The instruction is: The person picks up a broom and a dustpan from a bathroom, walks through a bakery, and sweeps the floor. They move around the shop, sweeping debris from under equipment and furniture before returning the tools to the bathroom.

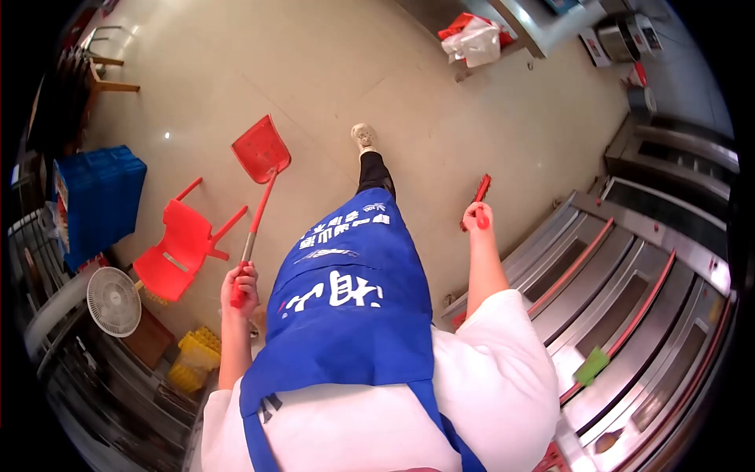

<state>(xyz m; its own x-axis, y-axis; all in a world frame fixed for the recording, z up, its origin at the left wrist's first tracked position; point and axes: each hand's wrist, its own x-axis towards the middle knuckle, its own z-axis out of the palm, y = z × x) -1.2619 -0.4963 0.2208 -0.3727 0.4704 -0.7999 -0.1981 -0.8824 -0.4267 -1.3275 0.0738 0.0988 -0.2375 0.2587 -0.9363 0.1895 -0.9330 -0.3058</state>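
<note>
Gripping with both fists is what the step seems to call for. My left hand (241, 285) is clenched round the low end of the long handle of the red dustpan (261, 149), whose pan hangs out ahead over the floor, tilted, not touching it. My right hand (476, 215) is closed on the red brush (478, 191), held out to the side near the steel oven doors (629, 291).

To do it well, I reckon the pan wants its front lip pressed flat on the tiles before the brush comes across (a lifted lip lets crumbs slide under), with short strokes towards it and the handle held steady.

Underfoot is a pale, glossy tiled floor (314, 71), with one shoe (364, 136) stepping forward below my blue apron (346, 315). A red chair (179, 244) lies tipped to my left, beside a blue crate (98, 197), a white fan (114, 301) and yellow crates (193, 358). White and red bags (474, 39) sit far ahead by a counter.
</note>
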